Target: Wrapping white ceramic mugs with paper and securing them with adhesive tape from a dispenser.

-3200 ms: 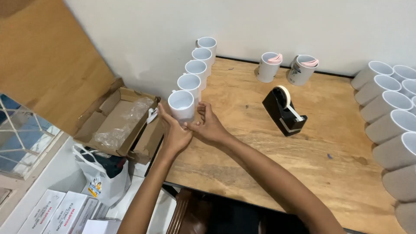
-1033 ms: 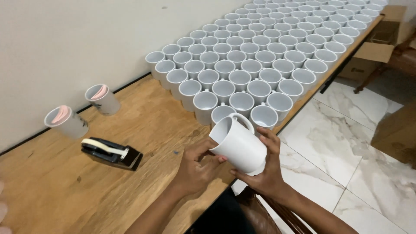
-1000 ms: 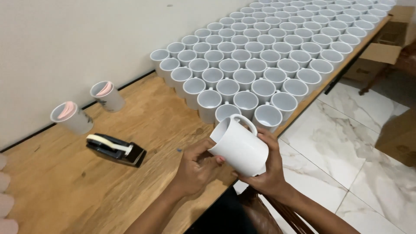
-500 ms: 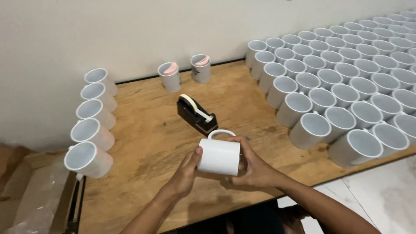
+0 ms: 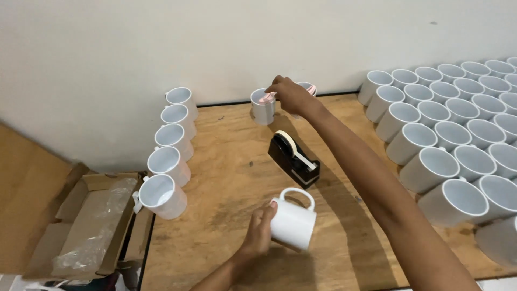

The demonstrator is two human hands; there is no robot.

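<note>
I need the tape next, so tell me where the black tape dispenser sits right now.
In the head view the black tape dispenser stands mid-table on the wooden table, just beyond the white mug held in the left hand.

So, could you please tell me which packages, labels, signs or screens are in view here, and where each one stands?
Open cardboard box: brown, flaps spread, left of the table below the row of mugs.
Plastic wrap: clear, crumpled, lying inside that box.
Small packages: at the bottom left edge, mostly cut off, too little showing to describe.
No signs or screens in view.
</note>
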